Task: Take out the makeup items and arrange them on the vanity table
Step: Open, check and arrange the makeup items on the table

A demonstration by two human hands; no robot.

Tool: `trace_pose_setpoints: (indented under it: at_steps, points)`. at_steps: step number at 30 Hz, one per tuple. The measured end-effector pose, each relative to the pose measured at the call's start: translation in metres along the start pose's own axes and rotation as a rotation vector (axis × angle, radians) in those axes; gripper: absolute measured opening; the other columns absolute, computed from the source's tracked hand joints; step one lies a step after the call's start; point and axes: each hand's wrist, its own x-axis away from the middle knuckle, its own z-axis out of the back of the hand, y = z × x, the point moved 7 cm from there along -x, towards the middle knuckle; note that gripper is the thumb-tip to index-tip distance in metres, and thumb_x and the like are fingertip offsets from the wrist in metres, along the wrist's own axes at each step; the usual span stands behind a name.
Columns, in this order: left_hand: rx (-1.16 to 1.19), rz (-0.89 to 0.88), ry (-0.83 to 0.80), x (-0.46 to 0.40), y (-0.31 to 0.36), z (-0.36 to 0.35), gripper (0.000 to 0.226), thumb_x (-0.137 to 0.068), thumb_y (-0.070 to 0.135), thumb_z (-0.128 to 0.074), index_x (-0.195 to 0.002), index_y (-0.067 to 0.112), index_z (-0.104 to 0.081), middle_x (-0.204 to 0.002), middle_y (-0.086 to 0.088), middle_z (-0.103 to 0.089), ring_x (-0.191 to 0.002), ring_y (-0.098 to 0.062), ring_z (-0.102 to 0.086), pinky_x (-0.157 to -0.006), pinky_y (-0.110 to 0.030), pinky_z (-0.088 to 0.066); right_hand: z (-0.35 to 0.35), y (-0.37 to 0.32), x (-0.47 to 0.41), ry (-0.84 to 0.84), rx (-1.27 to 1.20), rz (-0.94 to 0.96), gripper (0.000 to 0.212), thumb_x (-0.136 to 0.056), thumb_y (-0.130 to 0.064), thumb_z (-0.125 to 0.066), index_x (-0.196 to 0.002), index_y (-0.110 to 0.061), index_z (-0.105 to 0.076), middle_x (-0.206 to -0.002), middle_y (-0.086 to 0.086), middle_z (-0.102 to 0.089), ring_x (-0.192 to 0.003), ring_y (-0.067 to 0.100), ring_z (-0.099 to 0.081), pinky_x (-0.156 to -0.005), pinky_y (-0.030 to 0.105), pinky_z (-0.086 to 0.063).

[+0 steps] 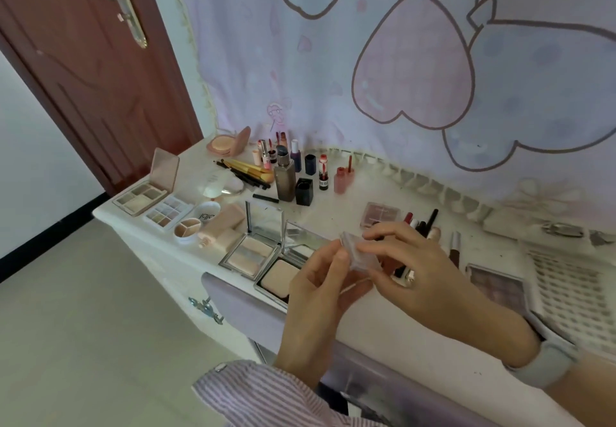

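A small clear plastic case (pixel 358 253) is held above the front edge of the vanity table (pixel 340 213), between both hands. The left hand (pixel 320 296) supports it from below and behind, thumb laid against its near face, fingers curled under it. The right hand (pixel 410 270) pinches it from above, index finger over the top edge, the other fingers loosely bent. The case appears shut, or only barely parted; its contents cannot be made out through the blur.

Judgement on the step in hand: the case is probably being opened or checked before placement. The base is best kept steady in the left hand while the lid is eased up by the right fingertips, the case kept level so that loose contents are not tipped out. A free spot should be chosen before it is set down; the surface below the hands is crowded.

Containers noted, outward from the hands:
- Two open mirrored powder compacts (pixel 258 253), just left of the hands, pale pressed powder in each pan.
- An eyeshadow palette (pixel 380 214) behind the hands, closed; lip products and pencils (pixel 423 223) beside it.
- A purple-toned eyeshadow palette (pixel 496 285) to the right, touching or nearly touching a white lattice basket (pixel 573 293); the basket's contents are not discernible.
- Far left, an open pink palette (pixel 146 193), a clear multi-pan palette (pixel 166 213) and a round divided pot (pixel 187 228).
- At the back, upright bottles (pixel 286 173), brushes (pixel 246 169) and an open round compact (pixel 226 144).
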Motion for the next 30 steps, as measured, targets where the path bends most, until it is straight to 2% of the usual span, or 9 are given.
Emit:
trace_pose_setpoints:
  at_steps: [4,8,10,14,18,23,25,27,30]
  points:
    - [0.118,0.052,0.009,0.007,-0.009,0.0,0.033,-0.083,0.022,-0.058,-0.112,0.006,-0.061,-0.098,-0.014,-0.071,-0.088,-0.022,-0.068,-0.073,-0.027,-0.055,0.0,-0.018,0.006,-0.003,0.249,0.148,0.027,-0.087,-0.02,-0.054,-0.106,-0.007,-0.067,-0.103,0.003,-0.064,-0.087,0.017,-0.064,-0.073,0.028,-0.052]
    - [0.164,0.086,0.021,0.008,-0.01,0.002,0.036,-0.074,0.025,-0.066,-0.106,0.009,-0.059,-0.089,-0.011,-0.071,-0.078,-0.018,-0.067,-0.069,-0.025,-0.055,0.001,-0.028,0.006,0.024,0.383,0.257,0.025,-0.085,-0.015,-0.051,-0.098,-0.004,-0.07,-0.093,0.006,-0.069,-0.082,0.023,-0.065,-0.072,0.034,-0.055]
    - [0.173,0.089,0.023,0.006,-0.009,0.003,0.037,-0.071,0.027,-0.067,-0.104,0.012,-0.058,-0.086,-0.009,-0.07,-0.075,-0.016,-0.066,-0.067,-0.023,-0.055,0.0,-0.031,0.004,0.022,0.392,0.274,0.024,-0.085,-0.012,-0.052,-0.097,-0.003,-0.07,-0.091,0.008,-0.069,-0.082,0.024,-0.065,-0.071,0.034,-0.055]
    - [0.225,0.093,0.005,0.001,-0.005,0.002,0.031,-0.074,0.021,-0.066,-0.101,0.011,-0.056,-0.09,-0.013,-0.07,-0.081,-0.021,-0.068,-0.071,-0.027,-0.056,-0.001,-0.034,-0.004,-0.004,0.369,0.258,0.025,-0.085,-0.011,-0.048,-0.097,-0.002,-0.069,-0.091,0.009,-0.068,-0.074,0.023,-0.066,-0.061,0.033,-0.055]
    - [0.27,0.119,0.039,-0.006,-0.002,0.006,0.034,-0.07,0.018,-0.067,-0.101,0.01,-0.054,-0.083,-0.013,-0.068,-0.074,-0.021,-0.068,-0.068,-0.028,-0.056,-0.003,-0.033,-0.014,-0.025,0.369,0.25,0.025,-0.084,-0.01,-0.047,-0.096,-0.002,-0.068,-0.088,0.009,-0.067,-0.068,0.023,-0.065,-0.055,0.034,-0.054]
    - [0.227,0.174,0.066,-0.015,0.004,0.014,0.023,-0.076,0.021,-0.066,-0.096,0.014,-0.059,-0.079,-0.01,-0.066,-0.067,-0.019,-0.063,-0.064,-0.027,-0.055,-0.004,-0.03,-0.03,-0.034,0.327,0.204,0.023,-0.084,-0.008,-0.048,-0.096,-0.003,-0.067,-0.088,0.008,-0.066,-0.069,0.025,-0.063,-0.057,0.037,-0.053]
    - [0.21,0.205,0.066,-0.017,0.005,0.016,0.024,-0.078,0.023,-0.065,-0.1,0.013,-0.062,-0.08,-0.011,-0.065,-0.066,-0.02,-0.06,-0.06,-0.025,-0.052,0.001,-0.022,-0.039,-0.032,0.279,0.14,0.021,-0.086,-0.008,-0.052,-0.1,-0.007,-0.067,-0.09,0.003,-0.066,-0.073,0.019,-0.062,-0.063,0.034,-0.051]
    - [0.191,0.248,0.044,-0.021,0.006,0.017,0.029,-0.075,0.027,-0.066,-0.1,0.012,-0.066,-0.082,-0.012,-0.067,-0.065,-0.019,-0.062,-0.058,-0.023,-0.052,0.003,-0.01,-0.05,-0.045,0.164,0.034,0.019,-0.089,-0.01,-0.053,-0.1,-0.013,-0.067,-0.088,-0.004,-0.065,-0.074,0.008,-0.058,-0.068,0.023,-0.047]
    - [0.162,0.306,0.022,-0.032,0.01,0.022,0.02,-0.082,0.024,-0.059,-0.097,0.013,-0.067,-0.084,-0.014,-0.069,-0.07,-0.022,-0.066,-0.054,-0.021,-0.052,0.002,0.013,-0.071,-0.048,-0.018,-0.137,0.02,-0.092,-0.012,-0.049,-0.099,-0.016,-0.068,-0.083,-0.007,-0.065,-0.071,-0.004,-0.058,-0.064,0.008,-0.043]
